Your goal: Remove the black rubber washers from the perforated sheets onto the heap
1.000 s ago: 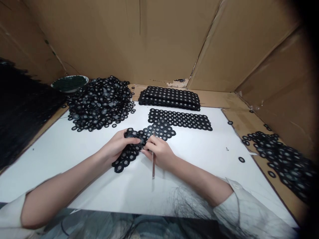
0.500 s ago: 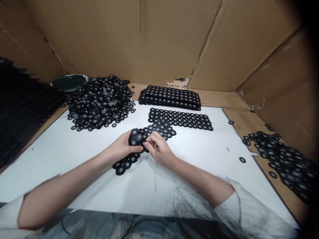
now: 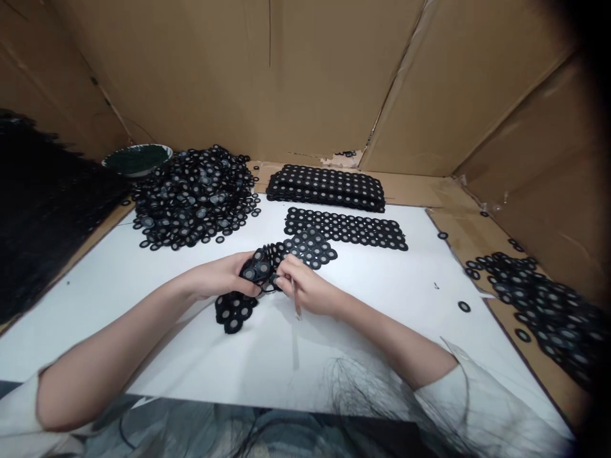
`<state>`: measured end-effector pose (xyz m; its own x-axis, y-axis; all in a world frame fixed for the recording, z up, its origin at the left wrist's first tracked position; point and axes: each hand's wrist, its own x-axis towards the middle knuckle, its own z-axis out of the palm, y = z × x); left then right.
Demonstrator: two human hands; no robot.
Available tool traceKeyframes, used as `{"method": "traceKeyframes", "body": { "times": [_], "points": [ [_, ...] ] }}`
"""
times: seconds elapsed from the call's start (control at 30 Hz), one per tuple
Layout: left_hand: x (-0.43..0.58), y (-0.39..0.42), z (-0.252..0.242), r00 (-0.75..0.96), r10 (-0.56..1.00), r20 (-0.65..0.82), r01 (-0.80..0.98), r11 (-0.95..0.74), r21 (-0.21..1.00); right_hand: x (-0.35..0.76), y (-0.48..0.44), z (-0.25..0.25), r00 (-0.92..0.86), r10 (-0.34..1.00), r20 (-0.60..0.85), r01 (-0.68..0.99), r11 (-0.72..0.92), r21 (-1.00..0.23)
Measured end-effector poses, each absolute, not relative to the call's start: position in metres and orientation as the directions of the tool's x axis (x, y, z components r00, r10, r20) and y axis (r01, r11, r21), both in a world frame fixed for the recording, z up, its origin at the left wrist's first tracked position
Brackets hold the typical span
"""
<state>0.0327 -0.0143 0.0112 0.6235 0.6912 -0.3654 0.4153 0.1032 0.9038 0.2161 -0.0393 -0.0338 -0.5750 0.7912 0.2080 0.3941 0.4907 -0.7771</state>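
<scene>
My left hand (image 3: 222, 277) is closed around a bunched piece of joined black rings (image 3: 235, 310), thumb in front and fingers behind. One end of the piece hangs below the thumb. Its other part (image 3: 312, 248) lies to the right, behind my right hand, overlapping a flat mat. Close beside the left thumb, my right hand (image 3: 308, 287) is closed on a thin rod-like tool (image 3: 296, 300), its lower end sticking out under the fingers. The right fingertips meet the rings; the tool's tip is hidden there.
A large heap of loose rings (image 3: 193, 197) stands at back left, near a bowl (image 3: 137, 160) with dark green contents. Behind my hands lie a flat ring mat (image 3: 346, 228) and a stack of mats (image 3: 327, 187). More rings (image 3: 548, 305) lie right. Cardboard walls (image 3: 324, 76) enclose the white board (image 3: 181, 356).
My left hand has shifted slightly left and down, turning the bunched rings with it. The rod-like tool has tilted a little in my right hand, which has barely moved.
</scene>
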Motion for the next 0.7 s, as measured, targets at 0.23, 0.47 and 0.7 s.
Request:
{"method": "traceKeyframes", "body": {
  "times": [0.23,0.47,0.7],
  "points": [
    [0.030,-0.011,0.019,0.673,0.610,-0.419,0.470,0.086,0.879,0.231,-0.032,-0.022,-0.729,0.676,0.110,0.290,0.450,-0.844],
    [0.016,-0.001,0.015,0.663,0.603,-0.444,0.418,0.194,0.888,0.249,-0.017,-0.016,-0.386,0.891,0.240,0.369,0.388,-0.844],
    [0.011,0.002,0.010,0.666,0.578,-0.471,0.346,0.321,0.882,0.198,0.031,-0.004,-0.207,0.857,0.472,0.474,0.510,-0.718]
  ]
}}
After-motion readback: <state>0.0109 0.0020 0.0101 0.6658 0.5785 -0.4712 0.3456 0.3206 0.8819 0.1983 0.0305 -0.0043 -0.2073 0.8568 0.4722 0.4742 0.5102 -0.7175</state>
